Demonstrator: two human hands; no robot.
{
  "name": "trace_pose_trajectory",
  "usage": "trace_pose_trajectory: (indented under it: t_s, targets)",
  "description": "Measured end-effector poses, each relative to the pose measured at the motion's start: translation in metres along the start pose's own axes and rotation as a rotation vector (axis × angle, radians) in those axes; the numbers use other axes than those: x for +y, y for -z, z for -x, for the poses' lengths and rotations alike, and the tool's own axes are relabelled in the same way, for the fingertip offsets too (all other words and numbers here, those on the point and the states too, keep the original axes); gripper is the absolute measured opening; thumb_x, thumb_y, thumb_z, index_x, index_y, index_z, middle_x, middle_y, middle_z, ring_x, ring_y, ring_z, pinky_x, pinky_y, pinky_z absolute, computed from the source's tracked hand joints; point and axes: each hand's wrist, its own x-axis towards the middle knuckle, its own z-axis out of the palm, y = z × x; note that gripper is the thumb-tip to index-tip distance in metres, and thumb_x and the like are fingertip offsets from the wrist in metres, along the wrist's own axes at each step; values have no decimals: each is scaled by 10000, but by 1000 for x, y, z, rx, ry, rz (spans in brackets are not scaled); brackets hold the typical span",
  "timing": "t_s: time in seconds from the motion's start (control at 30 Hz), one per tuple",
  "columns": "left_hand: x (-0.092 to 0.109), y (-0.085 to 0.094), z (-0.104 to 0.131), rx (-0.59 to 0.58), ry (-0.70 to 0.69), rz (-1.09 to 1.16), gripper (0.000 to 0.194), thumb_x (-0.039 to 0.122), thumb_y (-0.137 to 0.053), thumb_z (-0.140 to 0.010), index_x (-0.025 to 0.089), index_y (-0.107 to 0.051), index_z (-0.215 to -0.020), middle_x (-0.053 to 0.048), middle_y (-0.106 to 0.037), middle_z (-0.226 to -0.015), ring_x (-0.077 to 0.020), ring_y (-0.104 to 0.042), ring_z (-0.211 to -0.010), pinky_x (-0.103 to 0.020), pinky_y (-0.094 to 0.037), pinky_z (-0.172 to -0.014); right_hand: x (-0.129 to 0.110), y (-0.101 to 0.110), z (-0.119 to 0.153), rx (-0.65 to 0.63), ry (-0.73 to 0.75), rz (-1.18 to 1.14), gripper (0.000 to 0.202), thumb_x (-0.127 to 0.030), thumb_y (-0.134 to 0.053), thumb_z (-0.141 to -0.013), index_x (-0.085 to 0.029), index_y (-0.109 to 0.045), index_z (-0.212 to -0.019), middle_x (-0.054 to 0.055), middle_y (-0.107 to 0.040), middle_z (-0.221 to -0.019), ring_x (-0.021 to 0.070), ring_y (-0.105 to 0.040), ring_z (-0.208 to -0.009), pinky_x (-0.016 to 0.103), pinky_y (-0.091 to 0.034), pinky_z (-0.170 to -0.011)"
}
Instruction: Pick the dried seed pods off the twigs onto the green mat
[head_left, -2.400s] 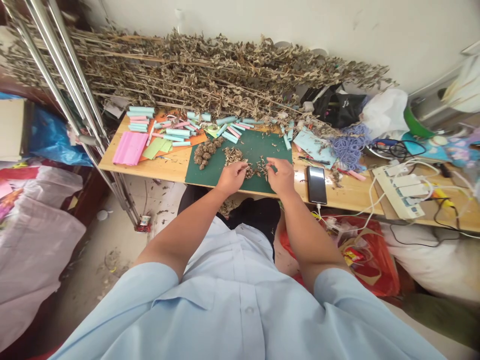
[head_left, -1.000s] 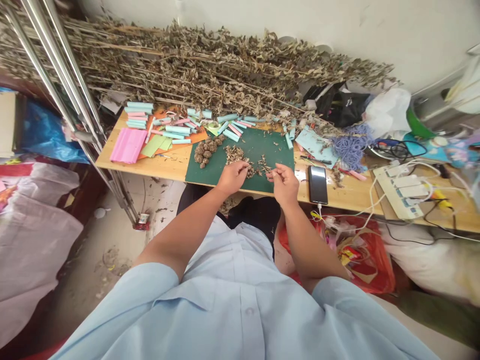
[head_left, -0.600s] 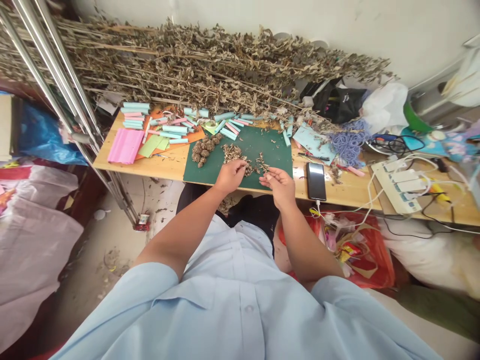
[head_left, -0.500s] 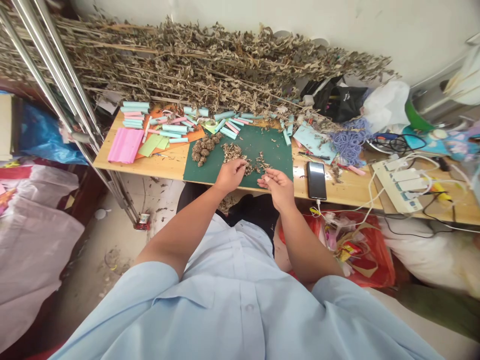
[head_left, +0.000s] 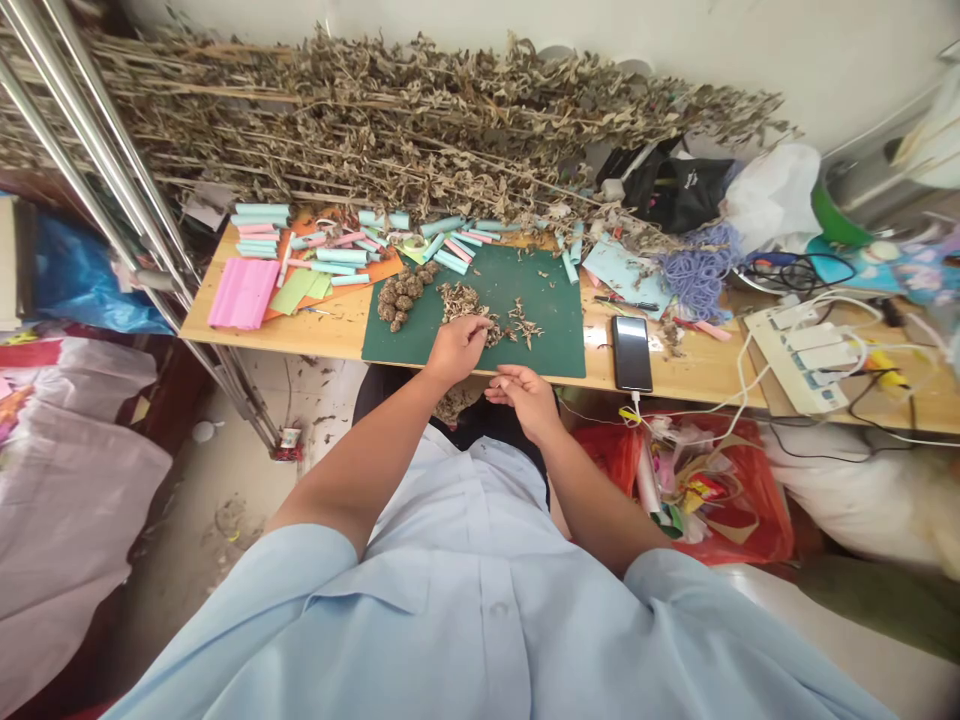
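My left hand (head_left: 457, 350) rests at the front of the green mat (head_left: 555, 300), its fingers closed at the near edge of a pile of dried leaf bits (head_left: 460, 300). What it pinches is too small to name. My right hand (head_left: 523, 396) is just off the mat's front edge, above my lap, with thumb and fingers pressed together; anything between them cannot be made out. A smaller heap of dried leaves (head_left: 525, 324) lies on the mat beyond my right hand. Round brown clumps (head_left: 402, 296) sit on the mat's left part.
Rolled paper tubes (head_left: 341, 256) and pink paper (head_left: 242, 293) lie on the left. A phone (head_left: 632, 354), purple yarn (head_left: 700, 275) and a power strip (head_left: 796, 360) are on the right. Dried stalks (head_left: 420, 130) run along the back. A red bag (head_left: 757, 500) stands below.
My right hand has moved left and toward me, from the small leaf heap to beyond the mat's front edge. My left hand stays by the larger pile. The view has shifted slightly.
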Motion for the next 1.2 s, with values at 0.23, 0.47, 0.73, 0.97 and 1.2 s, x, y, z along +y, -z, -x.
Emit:
trace_pose_trajectory:
  t_s: [0.23,0.47,0.73,0.97,1.2]
  targets:
    - [0,1,2,-16,-3,0,233,193,-597,-912,175,-747,-1090,-69,-769,-1006,-189,-714,-974,-316,-554,-929,19,1,17,-11,-47,20,320,-422,-737,-768,-211,-693,-1004,-36,-651,-736,136,-662,-563,299,-575,-567]
    - [2,2,1,-32,-11,-32,233,176,-582,-923,178,-750,-1085,-72,-772,-1036,-197,-711,-1032,-328,-547,-970,-10,19,6,135,236,165,226,-377,-586,-909,-233,-683,-1053,-72,-541,-605,93,-488,-478,237,-445,-492]
    - [3,2,2,-29,-26,-61,237,174,-574,-938,188,-755,-1090,-76,-774,-1085,-201,-711,-1042,-354,-542,-995,-42,32,-34,301,321,240,282,-486,-650,-898,-248,-640,-1049,-85,-492,-578,100,-430,-424,254,-396,-446]
    - [4,3,3,-31,-37,-65,238,191,-568,-950,193,-758,-1093,-76,-773,-1095,-198,-712,-1047,-351,-542,-999,-45,41,-67,306,479,492,333,-456,-664,-884,-248,-662,-1144,3,-702,-886,142,-610,-640,316,-558,-682]
    - [2,3,4,-33,16,-1,257,203,-569,-950,178,-730,-1148,-62,-769,-950,-173,-718,-893,-315,-564,-895,-41,43,-70,375,689,823,288,-372,-551,-956,-237,-680,-1174,102,-702,-1194,279,-639,-1129,474,-516,-1037]
